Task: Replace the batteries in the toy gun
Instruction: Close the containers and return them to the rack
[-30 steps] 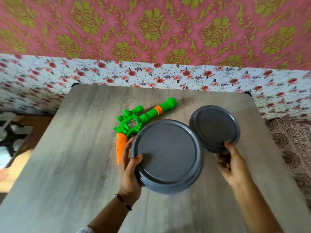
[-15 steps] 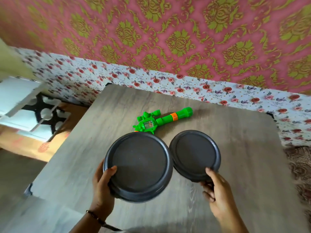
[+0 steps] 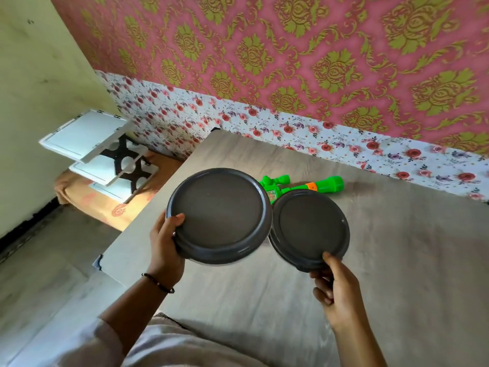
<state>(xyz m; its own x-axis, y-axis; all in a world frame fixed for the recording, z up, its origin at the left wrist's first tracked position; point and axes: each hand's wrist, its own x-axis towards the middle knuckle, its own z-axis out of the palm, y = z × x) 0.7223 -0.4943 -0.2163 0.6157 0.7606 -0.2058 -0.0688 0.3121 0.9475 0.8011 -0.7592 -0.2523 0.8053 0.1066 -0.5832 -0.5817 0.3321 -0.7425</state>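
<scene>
Toy gun (image 3: pixel 301 184) lies on table (image 3: pixel 397 247), just beyond both sets of fingertips, partly hidden. Prob. light, stiff plastic; grab at body/barrel. Left hand (image 3: pixel 165 243) grips big dark dish (image 3: pixel 218 215), right hand (image 3: pixel 334 283) pinches smaller one (image 3: pixel 308 229); both dishes block reach.
</scene>
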